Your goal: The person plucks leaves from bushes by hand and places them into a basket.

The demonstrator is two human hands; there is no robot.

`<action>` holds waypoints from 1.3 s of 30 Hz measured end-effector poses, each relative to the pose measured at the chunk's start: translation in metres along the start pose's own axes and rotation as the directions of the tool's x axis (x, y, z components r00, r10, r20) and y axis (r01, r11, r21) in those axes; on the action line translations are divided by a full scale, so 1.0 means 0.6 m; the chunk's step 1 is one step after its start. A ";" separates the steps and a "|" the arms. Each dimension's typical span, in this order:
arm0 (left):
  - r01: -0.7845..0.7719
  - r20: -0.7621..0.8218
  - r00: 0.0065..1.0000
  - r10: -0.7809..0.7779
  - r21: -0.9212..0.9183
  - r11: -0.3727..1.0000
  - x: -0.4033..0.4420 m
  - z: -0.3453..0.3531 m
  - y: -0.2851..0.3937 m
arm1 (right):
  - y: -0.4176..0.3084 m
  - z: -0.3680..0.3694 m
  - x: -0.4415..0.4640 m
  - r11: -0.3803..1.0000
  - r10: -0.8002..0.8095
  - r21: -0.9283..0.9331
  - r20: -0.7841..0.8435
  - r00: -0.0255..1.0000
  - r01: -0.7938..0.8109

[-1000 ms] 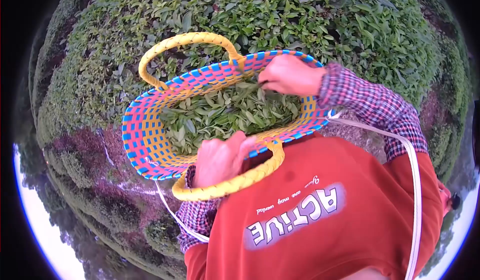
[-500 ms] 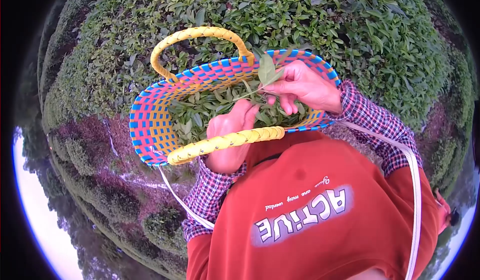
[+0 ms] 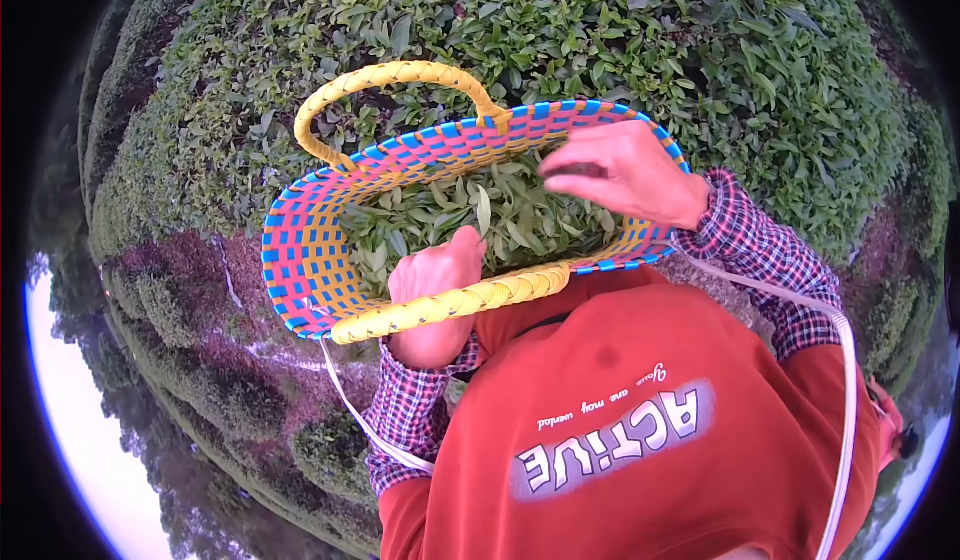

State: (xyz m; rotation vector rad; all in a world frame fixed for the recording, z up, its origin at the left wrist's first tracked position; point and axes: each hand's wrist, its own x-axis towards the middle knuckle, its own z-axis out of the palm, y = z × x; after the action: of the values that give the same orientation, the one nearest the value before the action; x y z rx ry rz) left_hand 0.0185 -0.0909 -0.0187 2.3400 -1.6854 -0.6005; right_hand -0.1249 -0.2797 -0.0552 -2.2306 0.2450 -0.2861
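Basket (image 3: 298, 250) part-filled with leaves (image 3: 520, 205)
Room left at nine o'clock; right hand (image 3: 630, 170) parted, seemingly empty; left hand (image 3: 438, 266) curled, hold unclear.

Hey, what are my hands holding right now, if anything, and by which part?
That can't be told. The left hand is curled, its grip hidden, a leaf close by; the right hand is blurred, with nothing clearly held.

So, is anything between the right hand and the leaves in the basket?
Nothing visible: the right hand is over the open basket, leaves uncovered below. The nearer yellow handle crosses only the left hand.
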 end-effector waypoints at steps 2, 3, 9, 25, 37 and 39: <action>0.007 0.002 1.000 -0.007 -0.067 0.998 0.005 -0.006 0.008 | 0.001 0.036 0.018 0.976 -0.218 -0.027 -0.053 0.975 0.217; 0.009 0.005 1.000 -0.008 -0.099 0.995 0.008 -0.010 0.012 | 0.002 0.039 0.019 0.958 -0.282 -0.050 0.029 0.959 0.283; 0.012 -0.128 0.990 -0.056 -0.322 0.947 0.007 -0.025 0.013 | -0.005 0.033 0.027 0.968 -0.144 0.238 0.250 0.957 0.084; -0.017 -0.086 0.975 -0.206 -0.948 0.317 -0.050 -0.019 0.035 | -0.084 -0.006 0.014 0.114 0.172 0.865 0.466 0.868 -0.488; 0.673 0.529 0.739 -0.418 -0.610 0.418 -0.287 0.010 -0.111 | 0.016 -0.026 0.021 0.943 -0.331 0.020 0.182 0.926 0.333; 0.556 0.441 0.739 -0.509 0.027 0.831 -0.345 0.026 -0.148 | 0.043 -0.075 0.074 0.991 -0.057 0.126 0.127 0.990 0.041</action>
State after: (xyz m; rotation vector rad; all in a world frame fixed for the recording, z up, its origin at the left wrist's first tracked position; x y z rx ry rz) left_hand 0.0325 0.1341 -0.0238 2.7563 -1.0230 -1.3685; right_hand -0.0975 -0.3407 -0.0424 -2.1252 0.0996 -0.1756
